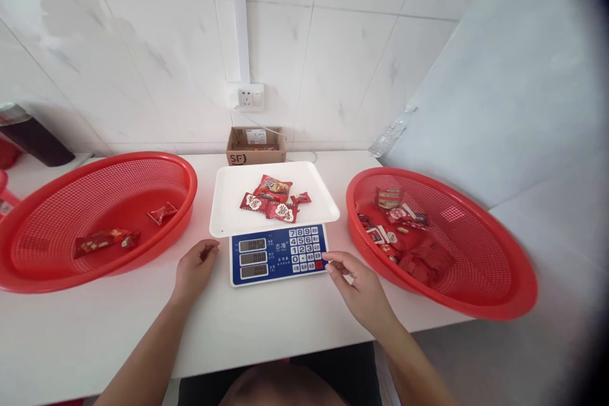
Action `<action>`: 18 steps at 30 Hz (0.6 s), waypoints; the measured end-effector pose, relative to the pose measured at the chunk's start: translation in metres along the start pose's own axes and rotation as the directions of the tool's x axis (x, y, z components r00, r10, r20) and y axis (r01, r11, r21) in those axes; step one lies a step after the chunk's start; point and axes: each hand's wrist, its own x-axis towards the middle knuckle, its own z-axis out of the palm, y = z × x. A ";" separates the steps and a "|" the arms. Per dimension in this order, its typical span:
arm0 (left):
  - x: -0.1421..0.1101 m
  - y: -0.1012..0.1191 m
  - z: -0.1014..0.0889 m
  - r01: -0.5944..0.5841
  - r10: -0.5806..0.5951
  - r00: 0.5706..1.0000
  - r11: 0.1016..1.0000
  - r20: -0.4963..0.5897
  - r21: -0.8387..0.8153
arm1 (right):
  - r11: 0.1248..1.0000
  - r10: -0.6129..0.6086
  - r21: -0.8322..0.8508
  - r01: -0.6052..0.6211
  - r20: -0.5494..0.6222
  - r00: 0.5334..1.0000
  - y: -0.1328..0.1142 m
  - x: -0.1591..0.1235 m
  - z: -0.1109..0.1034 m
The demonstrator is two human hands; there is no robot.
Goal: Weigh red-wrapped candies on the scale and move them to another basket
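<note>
A white-and-blue digital scale (278, 257) sits on the table in front of me, with a white weighing tray (226, 203) on top. Several red snack packets (273, 189) lie in a small pile on that tray. At the scale's left side rests my left hand (194, 269), fingers loosely bent, thumb slightly apart, with nothing visible in it. My right hand (356, 285) is at the right edge of the keypad (307, 249), index finger extended near the lower keys and thumb apart. It holds nothing. Digits on the displays (253, 258) are faint.
A red plastic basket (157, 168) on the left holds a few packets. Another red basket (504, 254) on the right holds several more. Behind the scale stands a cardboard box (257, 157). A clear plastic bottle (392, 133) and a dark bottle (40, 139) are by the wall.
</note>
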 end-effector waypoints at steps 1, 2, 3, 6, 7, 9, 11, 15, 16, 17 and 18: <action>0.000 0.000 0.000 0.000 0.000 1.000 1.000 0.002 0.005 | 1.000 -0.005 -0.003 0.005 0.004 1.000 -0.001 0.000 0.000; 0.001 0.000 0.000 0.000 0.000 1.000 1.000 0.007 0.012 | 1.000 -0.008 -0.007 0.009 0.008 1.000 -0.002 0.000 0.000; 0.001 0.001 0.000 0.002 -0.002 1.000 1.000 0.013 0.019 | 1.000 -0.010 -0.015 0.010 0.010 1.000 -0.003 -0.001 -0.001; 0.001 0.006 -0.002 0.008 -0.009 1.000 0.999 0.011 0.040 | 0.998 -0.046 -0.049 0.046 0.004 0.999 -0.010 -0.006 -0.009; 0.001 0.008 -0.003 0.014 -0.014 1.000 0.999 0.005 0.051 | 0.995 -0.072 -0.070 0.072 0.004 0.997 -0.013 -0.007 -0.015; 0.000 0.014 -0.004 0.038 -0.037 0.999 0.996 -0.006 0.084 | 0.983 -0.124 -0.135 0.123 0.002 0.992 -0.018 -0.009 -0.032; 0.001 0.020 -0.005 0.075 -0.074 0.997 0.989 -0.012 0.124 | 0.967 -0.133 -0.222 0.126 -0.015 0.991 -0.019 -0.006 -0.058; 0.003 0.024 -0.005 0.127 -0.129 0.992 0.976 0.000 0.178 | 0.929 0.053 -0.365 -0.057 -0.020 0.998 0.000 0.011 -0.121; 0.003 0.022 -0.004 0.132 -0.134 0.991 0.972 -0.003 0.196 | 0.915 0.139 -0.389 -0.110 0.047 0.989 0.009 0.016 -0.134; 0.004 0.020 -0.003 0.134 -0.136 0.991 0.967 -0.008 0.216 | 0.900 0.226 -0.410 -0.146 0.155 0.962 0.018 0.021 -0.143; 0.004 0.016 -0.002 0.134 -0.133 0.991 0.963 -0.019 0.234 | 0.891 0.301 -0.422 -0.165 0.280 0.912 0.028 0.025 -0.150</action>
